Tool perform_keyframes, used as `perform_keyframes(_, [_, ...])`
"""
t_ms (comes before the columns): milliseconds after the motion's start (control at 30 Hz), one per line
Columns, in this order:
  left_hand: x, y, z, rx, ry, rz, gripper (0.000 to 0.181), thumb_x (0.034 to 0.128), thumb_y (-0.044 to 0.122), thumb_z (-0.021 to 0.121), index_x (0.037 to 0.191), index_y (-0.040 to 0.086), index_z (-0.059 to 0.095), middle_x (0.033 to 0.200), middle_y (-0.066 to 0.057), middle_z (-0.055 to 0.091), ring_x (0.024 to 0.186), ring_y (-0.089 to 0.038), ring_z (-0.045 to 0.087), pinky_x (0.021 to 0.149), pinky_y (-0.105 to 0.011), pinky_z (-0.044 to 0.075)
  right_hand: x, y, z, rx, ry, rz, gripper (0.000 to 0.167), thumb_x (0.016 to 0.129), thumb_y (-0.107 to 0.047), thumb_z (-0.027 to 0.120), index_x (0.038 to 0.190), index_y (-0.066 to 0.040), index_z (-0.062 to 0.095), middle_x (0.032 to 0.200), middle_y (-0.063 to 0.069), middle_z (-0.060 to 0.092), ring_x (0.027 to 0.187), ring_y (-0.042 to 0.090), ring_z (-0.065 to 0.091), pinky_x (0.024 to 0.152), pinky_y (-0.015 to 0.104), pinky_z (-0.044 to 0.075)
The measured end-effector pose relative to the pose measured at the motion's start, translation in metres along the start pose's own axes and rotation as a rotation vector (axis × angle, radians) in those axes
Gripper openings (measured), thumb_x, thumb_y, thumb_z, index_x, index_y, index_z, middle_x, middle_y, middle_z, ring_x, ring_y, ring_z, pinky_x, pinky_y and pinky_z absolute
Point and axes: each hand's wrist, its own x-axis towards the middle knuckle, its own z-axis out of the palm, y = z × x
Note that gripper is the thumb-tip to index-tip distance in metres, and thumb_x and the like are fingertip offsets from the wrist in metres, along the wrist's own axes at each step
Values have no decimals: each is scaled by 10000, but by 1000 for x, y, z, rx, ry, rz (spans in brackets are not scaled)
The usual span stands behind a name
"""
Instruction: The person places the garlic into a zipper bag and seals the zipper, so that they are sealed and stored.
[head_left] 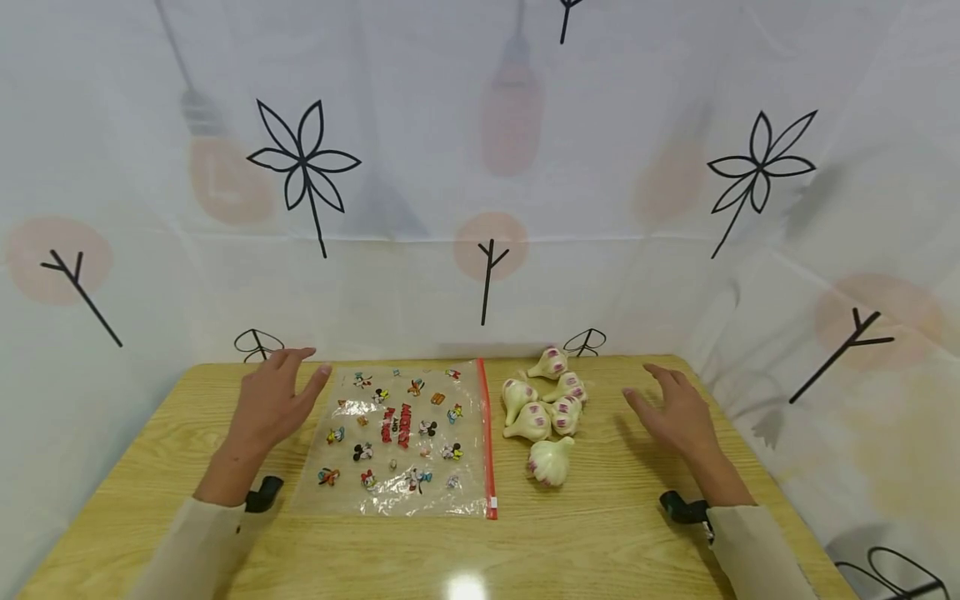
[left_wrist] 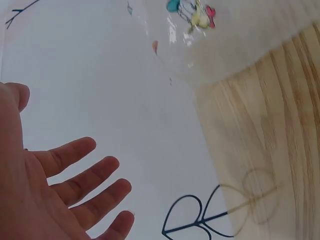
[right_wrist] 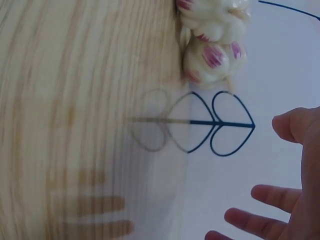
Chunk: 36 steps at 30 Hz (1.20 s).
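Note:
A clear zip bag (head_left: 408,496) printed with cartoon characters lies flat on the table, its red zip edge (head_left: 487,442) running along the right side. Right of the zip sit several garlic bulbs (head_left: 531,422), white with purple patches; the nearest bulb (head_left: 551,462) is a little apart from the others. My left hand (head_left: 273,400) hovers beside the bag's left edge, fingers extended and holding nothing. To the right of the garlic, my right hand (head_left: 678,417) is held above the table with spread fingers, also holding nothing. In the right wrist view two garlic bulbs (right_wrist: 212,60) show near the top.
The wooden table (head_left: 600,550) has a glossy surface with a bright reflection near its front edge. A white cloth (head_left: 420,292) with leaf and flower drawings hangs behind and at both sides. Dark straps (head_left: 264,495) sit at both wrists.

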Motion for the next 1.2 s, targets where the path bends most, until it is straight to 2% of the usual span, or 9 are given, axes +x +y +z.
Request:
perform_keyframes(233, [-3,21,6,-49,20,51,555,1081,410,585,1437,-16,598,1408,-297,576,1145,-527,633,996,-715,449,-2,-13,-2,65,-32,-22,731,1069,-485,579,1593,-3,415,1528,316,446,1325,553,481,1008,743,416])
perform_keyframes(400, [-5,32,12,-78,-6,45,554,1081,420,586,1442,-1,597,1439,-274,571,1215,-528,603,1047,-724,415,-2,-24,-2,112,-62,-37,709,1068,-465,590,1599,-27,419,1550,290,436,1332,530,489,1013,721,430])
perform_keyframes(567, [-6,42,18,-112,-25,54,556,1075,437,598,1437,15,610,1434,-234,598,1241,-498,606,1031,-700,452,-4,-34,-1,126,-67,-71,692,1061,-454,611,1591,-42,443,1535,265,466,1327,512,506,1002,709,445])
perform_keyframes(767, [-11,56,25,-154,-41,54,530,1071,421,619,1425,27,625,1418,-197,625,1036,-414,703,921,-617,543,-6,-45,0,143,-42,-160,631,1044,-400,660,1552,-60,505,1513,231,501,1307,483,535,991,697,462])
perform_keyframes(867, [-13,63,28,-167,-47,45,518,1068,413,630,1413,27,629,1408,-181,635,1089,-405,695,940,-609,541,-6,-50,2,153,-34,-211,603,1040,-360,679,1537,-59,522,1491,219,523,1263,468,563,964,677,481])
perform_keyframes(1000, [-15,72,35,-198,-59,51,519,1066,421,629,1409,32,628,1392,-171,644,1256,-420,626,1014,-634,501,-7,-55,3,168,-31,-246,583,1026,-314,704,1521,-56,536,1478,208,540,1247,460,575,961,671,482])
perform_keyframes(1200, [-18,84,46,-227,-79,57,518,1046,413,665,1412,49,634,1393,-143,649,1258,-403,630,1012,-611,518,-11,-67,3,183,-32,-280,571,1012,-301,721,1501,-57,556,1463,188,561,1237,430,586,964,668,485])
